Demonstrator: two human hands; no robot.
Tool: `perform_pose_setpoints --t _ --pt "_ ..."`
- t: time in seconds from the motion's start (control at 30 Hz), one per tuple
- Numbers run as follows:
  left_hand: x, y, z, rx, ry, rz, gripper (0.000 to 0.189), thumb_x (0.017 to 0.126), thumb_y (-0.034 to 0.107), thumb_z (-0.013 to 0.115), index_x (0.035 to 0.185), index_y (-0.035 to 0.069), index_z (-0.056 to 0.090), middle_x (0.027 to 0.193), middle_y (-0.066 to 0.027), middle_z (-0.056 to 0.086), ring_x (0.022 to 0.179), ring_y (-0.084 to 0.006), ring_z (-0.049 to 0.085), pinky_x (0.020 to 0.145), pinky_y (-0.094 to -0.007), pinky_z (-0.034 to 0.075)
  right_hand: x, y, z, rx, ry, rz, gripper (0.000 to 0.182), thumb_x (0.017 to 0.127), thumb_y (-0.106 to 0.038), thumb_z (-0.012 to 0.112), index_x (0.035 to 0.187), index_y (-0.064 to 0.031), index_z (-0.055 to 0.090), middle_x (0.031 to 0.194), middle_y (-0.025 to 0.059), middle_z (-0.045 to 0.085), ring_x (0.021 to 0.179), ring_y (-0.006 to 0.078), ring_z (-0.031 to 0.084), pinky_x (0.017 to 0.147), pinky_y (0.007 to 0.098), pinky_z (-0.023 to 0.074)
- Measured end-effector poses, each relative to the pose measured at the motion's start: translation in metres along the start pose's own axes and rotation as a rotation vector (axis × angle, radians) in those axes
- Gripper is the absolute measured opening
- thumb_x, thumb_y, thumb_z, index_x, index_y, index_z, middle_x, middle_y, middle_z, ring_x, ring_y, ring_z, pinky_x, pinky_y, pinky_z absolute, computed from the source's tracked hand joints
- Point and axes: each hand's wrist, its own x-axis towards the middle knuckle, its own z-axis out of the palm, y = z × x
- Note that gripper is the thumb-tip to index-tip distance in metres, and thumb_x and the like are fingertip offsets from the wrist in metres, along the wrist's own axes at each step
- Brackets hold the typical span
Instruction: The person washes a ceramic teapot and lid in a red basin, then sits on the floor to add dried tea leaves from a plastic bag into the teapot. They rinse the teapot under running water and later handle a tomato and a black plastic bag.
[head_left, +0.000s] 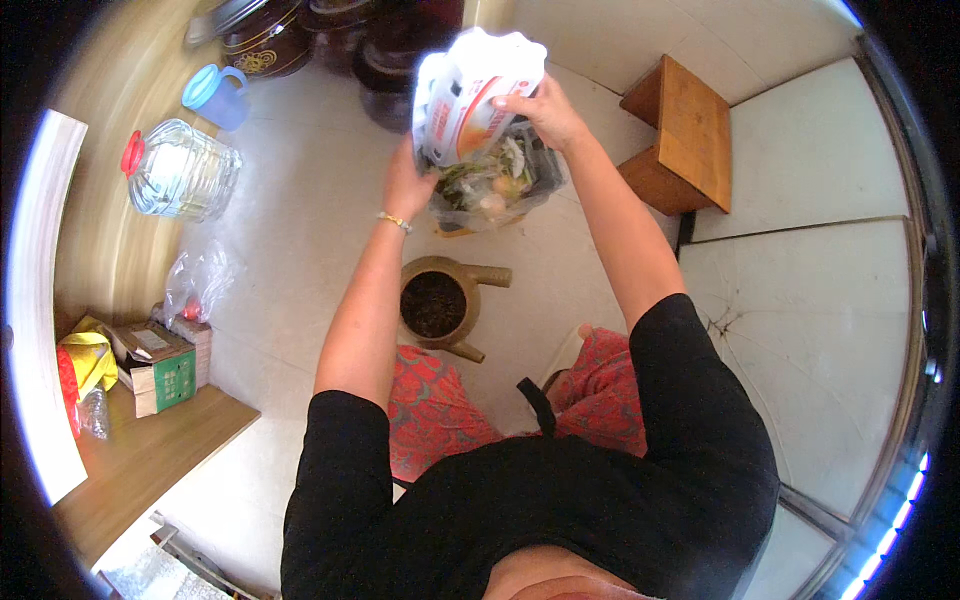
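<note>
Between my hands is a white egg carton with printed sides (480, 97). My left hand (409, 180) grips its lower left side, the fingertips partly hidden. On its right edge, my right hand (546, 112) has its thumb across the printed face. Just below the carton stands a bin lined with a clear plastic bag (541, 196), holding green vegetable scraps and what look like eggshells (504, 187). Nearer my legs, a brown clay pot with a side handle (470, 300) rests on the floor, dark contents inside.
Dark glazed jars (266, 45) stand at the far left, near a blue lidded plastic pitcher (221, 97) and a large clear bottle with a red cap (187, 169). At right is a wooden stool (694, 135). An opened cardboard box (169, 375) sits on a wooden shelf at left.
</note>
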Motion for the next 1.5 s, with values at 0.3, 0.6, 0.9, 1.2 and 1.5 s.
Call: perform_pose_setpoints --t 0.3,0.6,0.9,1.2,1.5 --pt "-0.002 -0.024 0.013 0.032 0.045 -0.043 0.067 0.066 -0.004 0.055 0.129 0.005 0.033 0.112 -0.0196 0.052 0.096 -0.0262 0.057 0.079 -0.0324 0.046 -0.007 0.007 -0.018 -0.251 -0.098 0.069 0.063 0.062 -0.015 0.077 0.116 -0.0015 0.047 0.105 0.0066 0.056 0.100 0.0175 0.051 0.088 0.0325 0.0404" --pt "-0.002 -0.024 0.009 -0.064 0.013 -0.102 0.066 0.066 -0.001 0.055 0.128 0.001 0.031 0.113 -0.0197 0.051 0.098 -0.0260 0.054 0.082 -0.0331 0.043 -0.003 0.029 -0.003 -0.406 -0.091 -0.121 0.069 0.060 -0.023 0.078 0.117 -0.0026 0.046 0.103 0.0083 0.057 0.094 0.0184 0.054 0.083 0.0308 0.0427" --pt "0.015 0.008 0.011 -0.190 0.299 0.103 0.067 0.067 0.021 0.070 0.121 -0.003 0.038 0.113 -0.0199 0.051 0.107 -0.0305 0.049 0.090 -0.0373 0.038 0.011 0.041 -0.006 -0.852 -0.049 -0.133 0.073 0.058 -0.033 0.076 0.118 -0.0054 0.045 0.110 0.0167 0.053 0.101 0.0292 0.053 0.085 0.0354 0.0416" --pt "0.019 0.008 0.013 -0.091 0.240 -0.071 0.056 0.069 0.035 0.069 0.105 -0.004 0.051 0.106 -0.0211 0.055 0.100 -0.0313 0.053 0.084 -0.0376 0.041 -0.057 0.029 -0.060 -1.258 -0.172 0.027 0.056 0.072 -0.013 0.063 0.123 -0.0075 0.042 0.126 0.0168 0.042 0.111 0.0325 0.046 0.093 0.0364 0.0381" --pt "0.017 0.000 0.016 -0.178 0.254 0.003 0.065 0.068 0.036 0.071 0.114 -0.002 0.046 0.110 -0.0197 0.055 0.102 -0.0276 0.054 0.085 -0.0356 0.042 -0.089 0.026 0.004 -1.040 -0.169 -0.284 0.013 0.074 -0.012 0.057 0.085 -0.0069 0.059 0.081 0.0104 0.058 0.076 0.0293 0.056 0.069 0.0385 0.0447"
